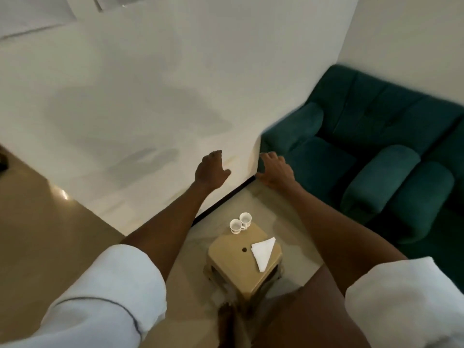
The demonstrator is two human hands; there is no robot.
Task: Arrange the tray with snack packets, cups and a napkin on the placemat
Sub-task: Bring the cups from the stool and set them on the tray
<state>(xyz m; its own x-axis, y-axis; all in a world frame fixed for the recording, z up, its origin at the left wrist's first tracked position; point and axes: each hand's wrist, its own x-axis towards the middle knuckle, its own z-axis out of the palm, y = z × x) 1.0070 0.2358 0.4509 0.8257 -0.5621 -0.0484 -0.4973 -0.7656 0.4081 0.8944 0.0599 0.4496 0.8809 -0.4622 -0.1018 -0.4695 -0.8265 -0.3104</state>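
Two small white ceramic cups (pixel 236 225) are seen touching one another at the far corner of a tan square plastic stool (pixel 229 249), low in the centre of the frame; a folded white triangular napkin (pixel 263 252) is laid near the stool's right edge, apart from the cups; no tray, placemat or snack packets are shown. The left hand (pixel 212 169) and the right hand (pixel 275 169) are held out at mid-frame, above the stool in the picture; each grip is loosely spread and nothing is held. A dark green upholstered sofa (pixel 376 146) is seen at the right. The cups are judged light, stiff, smooth and breakable, best taken by the handle or round the body; the napkin is judged soft and very light, best pinched at a folded edge so that the fold is kept.
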